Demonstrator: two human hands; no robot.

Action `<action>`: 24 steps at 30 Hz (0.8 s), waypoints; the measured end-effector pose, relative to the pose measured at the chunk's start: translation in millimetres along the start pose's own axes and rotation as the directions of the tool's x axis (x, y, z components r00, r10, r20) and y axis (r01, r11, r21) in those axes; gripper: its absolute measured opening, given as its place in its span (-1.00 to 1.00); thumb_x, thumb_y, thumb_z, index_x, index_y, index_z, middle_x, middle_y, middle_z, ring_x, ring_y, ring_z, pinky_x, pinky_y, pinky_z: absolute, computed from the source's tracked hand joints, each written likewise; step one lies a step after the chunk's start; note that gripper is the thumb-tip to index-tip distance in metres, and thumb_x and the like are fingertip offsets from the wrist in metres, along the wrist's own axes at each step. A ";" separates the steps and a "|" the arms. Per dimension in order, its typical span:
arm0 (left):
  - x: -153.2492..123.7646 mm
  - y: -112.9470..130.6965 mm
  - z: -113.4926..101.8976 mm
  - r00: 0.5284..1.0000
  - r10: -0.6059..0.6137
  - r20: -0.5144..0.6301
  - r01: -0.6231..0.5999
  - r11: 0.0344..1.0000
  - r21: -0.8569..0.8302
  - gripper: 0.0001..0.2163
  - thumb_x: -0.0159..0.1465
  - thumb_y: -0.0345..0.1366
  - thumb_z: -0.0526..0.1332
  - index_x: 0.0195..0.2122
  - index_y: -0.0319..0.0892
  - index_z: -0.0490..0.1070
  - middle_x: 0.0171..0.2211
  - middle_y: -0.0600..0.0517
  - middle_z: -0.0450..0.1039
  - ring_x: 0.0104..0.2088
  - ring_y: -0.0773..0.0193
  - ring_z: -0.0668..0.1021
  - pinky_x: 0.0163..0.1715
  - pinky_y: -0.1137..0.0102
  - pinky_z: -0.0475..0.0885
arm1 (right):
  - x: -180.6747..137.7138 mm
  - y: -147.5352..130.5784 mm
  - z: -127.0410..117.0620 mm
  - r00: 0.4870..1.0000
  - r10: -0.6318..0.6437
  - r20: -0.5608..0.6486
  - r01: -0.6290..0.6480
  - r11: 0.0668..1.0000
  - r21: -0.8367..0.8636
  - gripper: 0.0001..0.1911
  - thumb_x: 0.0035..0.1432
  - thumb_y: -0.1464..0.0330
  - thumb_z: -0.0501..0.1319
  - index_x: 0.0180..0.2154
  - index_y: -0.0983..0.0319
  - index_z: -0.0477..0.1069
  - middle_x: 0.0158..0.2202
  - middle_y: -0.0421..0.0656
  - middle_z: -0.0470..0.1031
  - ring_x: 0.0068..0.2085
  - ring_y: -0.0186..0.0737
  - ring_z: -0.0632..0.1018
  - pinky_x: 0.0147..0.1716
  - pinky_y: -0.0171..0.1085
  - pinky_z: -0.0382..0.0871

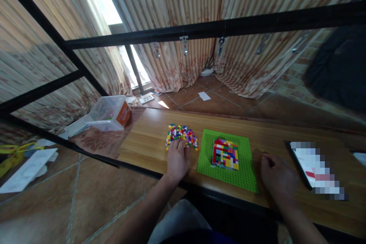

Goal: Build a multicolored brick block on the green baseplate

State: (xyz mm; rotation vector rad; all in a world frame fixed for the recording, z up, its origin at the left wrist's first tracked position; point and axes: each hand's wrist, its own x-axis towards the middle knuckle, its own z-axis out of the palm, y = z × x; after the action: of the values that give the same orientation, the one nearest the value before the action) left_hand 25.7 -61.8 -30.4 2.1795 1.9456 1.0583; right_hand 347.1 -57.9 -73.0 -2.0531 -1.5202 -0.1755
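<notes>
I take the loose bricks [183, 132] to be light, stiff and rather slick, tough enough not to break but small and easily scattered; I'd pinch each one by two opposite sides between thumb and forefinger, keeping the studs free. The brick block [225, 154] on the green baseplate [205, 156] looks rigid as one piece, though I'd expect a sideways pry to pop parts loose, so I'd press on it only from straight above; the baseplate itself seems thin and best steadied by its rim. With that baseplate as my landmark, the loose bricks lie in a spread heap just left of it, on the wooden tabletop [143, 133], and the brick block sits on its middle. My left hand [177, 160] is left of the baseplate, its fingers bent close together and lowered at the heap's near edge; I cannot tell whether a brick is between the fingertips. My right hand [277, 175] is just right of the baseplate, loosely curled, and I cannot tell whether it holds anything. Farther right of the baseplate lies a phone-like device [301, 160], beyond that hand.
</notes>
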 end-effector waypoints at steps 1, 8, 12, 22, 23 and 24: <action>1.2 -5.9 -1.6 1.000 -0.012 0.000 0.012 1.000 0.028 -0.81 0.25 -0.42 0.14 -0.12 -0.17 0.39 -0.14 -0.07 0.43 -0.10 0.12 0.44 -0.05 0.16 0.37 | 0.1 0.3 0.0 1.000 -0.002 0.002 0.002 1.000 -0.004 -0.60 0.16 0.22 0.01 -0.25 0.29 0.54 -0.31 0.03 0.54 -0.38 -0.07 0.48 -0.43 -0.20 0.21; 4.2 -19.9 1.1 0.998 -0.043 0.035 0.037 0.990 0.139 -0.91 0.21 -0.45 0.17 -0.28 -0.20 0.44 -0.23 -0.07 0.44 -0.18 0.13 0.46 -0.09 0.18 0.38 | 1.2 2.9 0.5 0.999 -0.010 0.034 0.011 0.999 -0.030 -0.57 0.18 0.20 -0.01 -0.25 0.32 0.54 -0.34 0.04 0.54 -0.39 -0.08 0.48 -0.45 -0.22 0.20; 4.8 -18.7 -0.1 0.999 -0.035 0.024 0.032 0.995 0.090 -0.89 0.23 -0.46 0.14 -0.30 -0.20 0.45 -0.24 -0.05 0.47 -0.18 0.14 0.47 -0.09 0.20 0.38 | 1.1 2.3 0.9 1.000 0.005 0.022 -0.004 1.000 -0.018 -0.56 0.17 0.20 -0.02 -0.26 0.32 0.54 -0.35 0.03 0.54 -0.41 -0.09 0.48 -0.48 -0.23 0.18; -2.1 33.3 -0.9 0.962 0.094 0.258 -0.021 0.961 -0.275 -0.84 0.30 -0.40 0.09 -0.19 -0.13 0.44 -0.29 0.02 0.54 -0.27 0.29 0.57 -0.24 0.42 0.44 | -0.6 -5.6 -3.0 1.000 0.018 0.006 -0.017 1.000 -0.012 -0.60 0.17 0.24 -0.01 -0.25 0.30 0.54 -0.29 0.03 0.56 -0.37 -0.10 0.48 -0.42 -0.22 0.20; -2.5 40.1 0.2 0.955 0.118 0.273 -0.030 0.951 -0.308 -0.84 0.30 -0.40 0.09 -0.21 -0.12 0.45 -0.31 0.03 0.54 -0.29 0.30 0.57 -0.25 0.43 0.45 | -0.4 -5.8 -3.0 1.000 0.018 0.009 -0.017 1.000 -0.005 -0.60 0.17 0.24 -0.01 -0.25 0.30 0.54 -0.28 0.03 0.56 -0.36 -0.10 0.49 -0.41 -0.22 0.21; -2.6 46.4 1.4 0.949 0.139 0.283 -0.037 0.940 -0.338 -0.84 0.29 -0.40 0.09 -0.22 -0.11 0.46 -0.32 0.04 0.54 -0.29 0.30 0.57 -0.26 0.44 0.45 | -0.3 -5.8 -2.8 1.000 0.023 0.010 -0.023 1.000 0.001 -0.60 0.17 0.24 -0.01 -0.25 0.30 0.54 -0.27 0.03 0.56 -0.35 -0.11 0.49 -0.40 -0.23 0.21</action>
State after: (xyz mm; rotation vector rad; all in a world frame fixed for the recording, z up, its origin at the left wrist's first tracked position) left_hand 66.7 -73.5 -11.8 2.1086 1.4373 0.9124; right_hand 342.4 -58.4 -68.7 -2.0728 -1.5017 -0.1555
